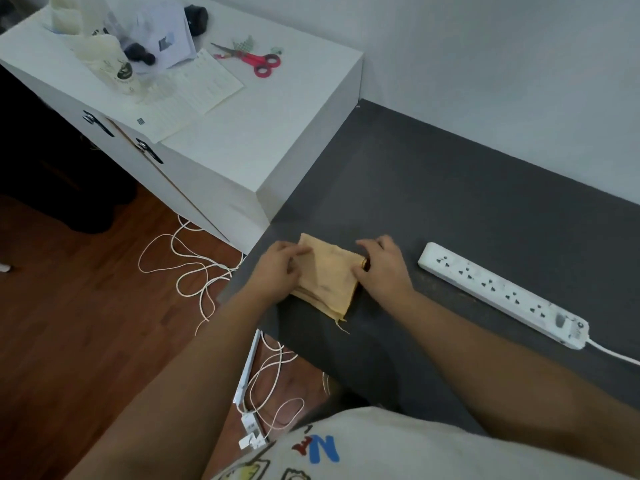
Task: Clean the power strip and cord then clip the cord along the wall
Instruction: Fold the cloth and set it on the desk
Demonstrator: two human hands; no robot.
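Note:
A folded yellow cloth (pixel 327 277) lies on the dark grey platform (pixel 450 202). My left hand (pixel 278 268) grips its left edge and my right hand (pixel 381 268) presses on its right edge. A white power strip (pixel 502 294), smudged with dirt, lies diagonally on the platform to the right of my right hand, apart from it. Its white cord (pixel 613 355) leaves the near end toward the right frame edge.
A white cabinet (pixel 242 140) stands at the left with red scissors (pixel 256 60), papers (pixel 194 88) and a cream bottle (pixel 117 64) on top. Thin white string (pixel 194 268) lies tangled on the wooden floor (pixel 69 323). A pale wall (pixel 502 81) runs behind the platform.

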